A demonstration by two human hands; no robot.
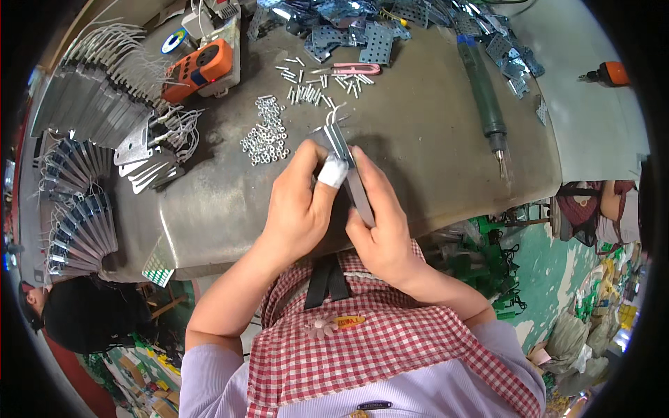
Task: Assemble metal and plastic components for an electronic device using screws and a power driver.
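Above the table's near part, both my hands close on a flat grey metal plate (359, 196) held on a slant. Two short white wires (332, 115) stick out of its far end. My left hand (296, 202) pinches the plate near that wired end, its thumb wrapped in white tape (333, 171). Along the other side, my right hand (385, 237) grips the plate, fingers on its edge and thumb by the lower end. What lies under the left fingers is hidden. Beyond my hands lie loose hex nuts (265, 132) and several screws (306, 95).
Pink-handled snips (357, 69) rest by the screws. A green electric screwdriver (482, 90) lies at the right; blue-filmed perforated plates (331, 38) pile at the back. Wired metal plates (87, 104) stand stacked at the left, near an orange device (202, 70). The table's edge (460, 217) runs before me.
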